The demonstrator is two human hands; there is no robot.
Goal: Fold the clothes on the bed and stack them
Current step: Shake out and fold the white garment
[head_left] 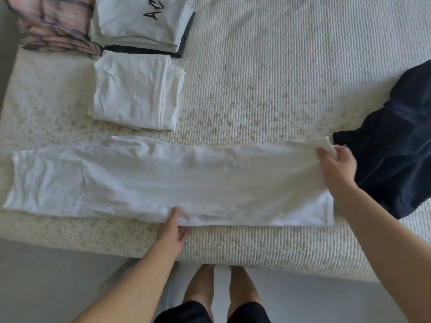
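A white garment [163, 180] lies folded into a long strip across the near part of the bed [268, 78]. My right hand [335, 166] grips its far right corner, lifted a little off the bed. At the strip's near edge around the middle, my left hand [171, 229] pinches the cloth with the thumb on top and the fingers tucked under. A folded white garment [135, 89] lies behind the strip. A stack of folded white tops with black lettering [142, 22] sits on a dark folded piece at the back left.
An unfolded dark navy garment [394, 145] lies at the right, just beyond my right hand. A pink plaid cloth [53, 24] is bunched at the far left corner. The bed's near edge runs just in front of my legs and feet [221, 287].
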